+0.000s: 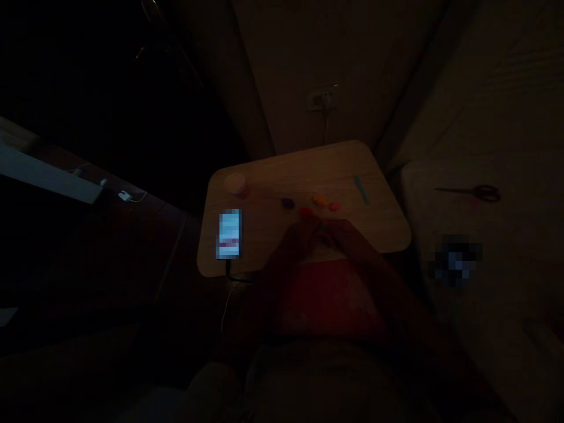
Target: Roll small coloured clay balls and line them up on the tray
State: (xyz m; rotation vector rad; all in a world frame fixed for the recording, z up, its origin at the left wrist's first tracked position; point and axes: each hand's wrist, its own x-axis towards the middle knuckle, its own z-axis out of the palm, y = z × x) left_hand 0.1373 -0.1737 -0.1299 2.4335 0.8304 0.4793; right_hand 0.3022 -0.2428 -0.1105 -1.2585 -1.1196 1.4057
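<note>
In the dim light, my left hand (303,232) and my right hand (343,232) meet over the near side of a small wooden table. Their fingers are closed together around a small green piece of modelling clay (321,228), of which only a bit shows. A red lump of clay (305,212) lies just beyond my left fingers. Farther off are a dark purple lump (288,202), an orange lump (319,200) and a pink lump (335,207). A flat green strip (362,190) rests at the right.
A lit phone (229,234) with a cable lies on the left of the table (273,170), near a round pale container (235,183). Scissors (484,192) and a blurred dark object (456,260) are on the surface to the right. A wall socket (322,98) is behind.
</note>
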